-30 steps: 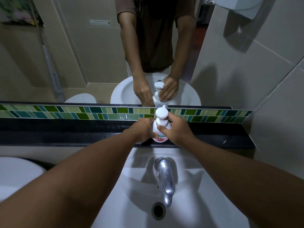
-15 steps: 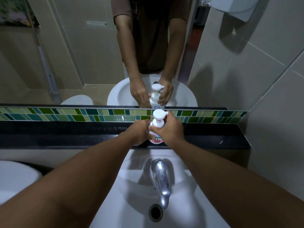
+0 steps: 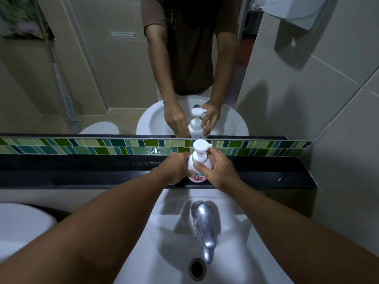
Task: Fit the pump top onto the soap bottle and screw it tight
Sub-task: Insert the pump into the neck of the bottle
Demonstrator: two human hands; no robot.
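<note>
Right hand [image 3: 220, 171] cups the soap bottle [image 3: 198, 166], thumb across its shoulder; left hand [image 3: 176, 168] grips its side. Pump top [image 3: 201, 146] sits on the bottle, upright on the black ledge [image 3: 82, 171].

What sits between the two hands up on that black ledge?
In the head view, the soap bottle stands between the left hand and right hand, its pump top on.
</note>
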